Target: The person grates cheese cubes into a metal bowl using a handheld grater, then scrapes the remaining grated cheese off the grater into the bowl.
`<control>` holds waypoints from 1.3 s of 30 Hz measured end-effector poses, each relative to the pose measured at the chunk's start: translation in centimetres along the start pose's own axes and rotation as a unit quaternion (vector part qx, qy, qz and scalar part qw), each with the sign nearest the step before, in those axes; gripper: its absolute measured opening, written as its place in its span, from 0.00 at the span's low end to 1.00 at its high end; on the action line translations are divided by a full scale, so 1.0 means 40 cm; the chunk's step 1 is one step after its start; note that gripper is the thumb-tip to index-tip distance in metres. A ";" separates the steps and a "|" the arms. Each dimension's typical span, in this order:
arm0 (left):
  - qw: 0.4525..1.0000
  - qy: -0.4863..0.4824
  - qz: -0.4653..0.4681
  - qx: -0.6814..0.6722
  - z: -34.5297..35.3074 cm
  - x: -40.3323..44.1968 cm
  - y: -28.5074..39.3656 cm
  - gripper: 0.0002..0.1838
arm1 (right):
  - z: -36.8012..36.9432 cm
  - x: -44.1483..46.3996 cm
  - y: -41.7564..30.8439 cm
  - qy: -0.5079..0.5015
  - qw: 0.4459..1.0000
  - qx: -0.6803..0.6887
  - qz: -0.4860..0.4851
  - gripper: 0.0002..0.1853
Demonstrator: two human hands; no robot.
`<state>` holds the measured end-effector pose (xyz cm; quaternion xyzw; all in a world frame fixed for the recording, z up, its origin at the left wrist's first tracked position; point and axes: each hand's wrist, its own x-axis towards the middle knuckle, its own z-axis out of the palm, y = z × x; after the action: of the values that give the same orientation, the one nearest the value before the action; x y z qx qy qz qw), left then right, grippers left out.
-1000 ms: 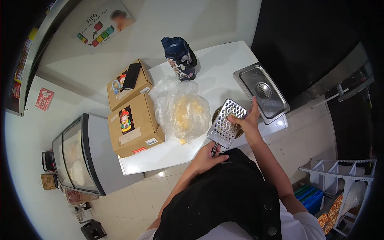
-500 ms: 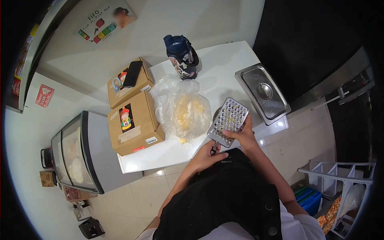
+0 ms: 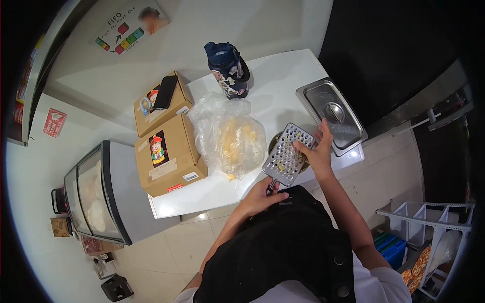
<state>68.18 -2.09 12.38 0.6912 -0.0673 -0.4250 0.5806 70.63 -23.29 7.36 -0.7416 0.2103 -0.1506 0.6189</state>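
My left hand [image 3: 260, 197] is closed round the dark handle of a flat metal grater [image 3: 287, 160], near the table's front edge. Small yellow bits cling to the grater's holes. A round bowl [image 3: 274, 140] sits under the grater, mostly covered by it. My right hand [image 3: 319, 155] is at the grater's right side with its fingers spread, and its thumb lies over the perforated face. I see nothing held in that hand. Left of the grater, a clear plastic bag [image 3: 237, 144] with pale yellow pieces inside rests on the white table [image 3: 273, 76].
A steel lidded pan [image 3: 333, 113] stands at the table's right. At the back is a dark blue bottle [image 3: 227, 70]. Two cardboard boxes [image 3: 187, 156] line the left side, and a black phone [image 3: 165, 92] lies on the rear one. A glass-front chest [image 3: 96, 192] stands further left.
My right hand has shifted up along the grater and opened, its fingers now stretched beyond the edge. My left hand and the grater have hardly moved. More of the bowl shows.
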 end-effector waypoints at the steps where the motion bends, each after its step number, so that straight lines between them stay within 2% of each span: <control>1: 1.000 0.002 0.000 -0.001 -0.001 0.000 -0.003 0.14 | 0.004 -0.006 -0.002 -0.002 1.000 0.000 0.000 0.62; 5: 0.999 0.014 0.039 -0.001 -0.001 0.010 -0.028 0.14 | 0.018 -0.069 -0.016 -0.047 0.986 -0.115 -0.107 0.65; 10: 0.999 0.023 0.038 0.022 -0.002 0.006 -0.021 0.14 | 0.037 -0.075 -0.008 -0.058 0.972 -0.166 -0.158 0.66; 21: 0.997 0.029 0.058 0.037 -0.012 -0.008 -0.044 0.15 | 0.028 0.043 0.035 -0.016 0.979 -0.151 -0.135 0.63; 25: 0.998 0.025 0.051 0.016 -0.011 -0.013 -0.044 0.14 | 0.030 0.054 0.026 0.014 0.984 -0.102 -0.143 0.48; 26: 0.998 0.025 0.051 0.015 -0.012 -0.014 -0.043 0.14 | 0.029 0.053 0.023 0.013 0.984 -0.102 -0.143 0.48; 30: 0.998 0.023 0.055 0.016 -0.009 -0.014 -0.040 0.14 | 0.011 0.046 0.009 -0.033 0.956 -0.201 -0.212 0.24; 31: 0.998 0.023 0.055 0.015 -0.009 -0.014 -0.040 0.14 | 0.009 0.049 0.008 -0.033 0.956 -0.201 -0.213 0.24; 35: 0.997 0.016 0.067 0.023 -0.011 -0.011 -0.043 0.14 | 0.003 0.068 0.004 -0.031 0.982 -0.098 -0.161 0.09; 39: 0.999 0.014 0.048 0.016 -0.015 -0.013 -0.043 0.14 | 0.000 0.060 0.002 -0.058 0.980 -0.094 -0.168 0.08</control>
<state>67.57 -0.79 11.13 0.7024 -0.0994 -0.3855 0.5901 72.71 -24.49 7.21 -0.8289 0.0598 -0.1890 0.5231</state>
